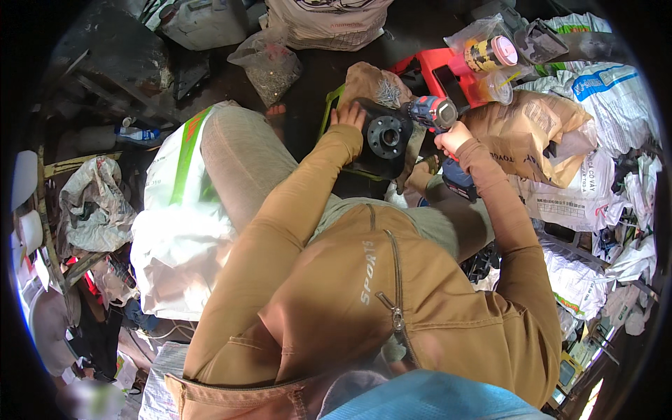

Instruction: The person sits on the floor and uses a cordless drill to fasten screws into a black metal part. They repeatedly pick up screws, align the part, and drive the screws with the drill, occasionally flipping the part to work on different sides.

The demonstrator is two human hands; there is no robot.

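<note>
My right hand (453, 138) is wrapped round the grip of a cordless drill (432, 112), its blue and red body pointing left and its dark battery below. The drill's front end is beside a black part (374, 150) carrying a round metal flange (385, 135) with a centre hole and several smaller holes. On the far left edge of that part lies my left hand (348, 119), fingers stretched out and apart. Right behind the part, loose silvery screws (387, 93) sit in an opened brown paper bag (364, 78). A yellow-green crate rim (326, 115) shows under the part.
A red plastic case (428, 66) stands at the far right, with a lidded cup (490, 54) and a plastic cup of orange drink (494, 87) by it. Brown paper bag (535, 133) and white sacks crowd the right. A clear bag (269, 70) and grey jerrycan (203, 24) stand behind.
</note>
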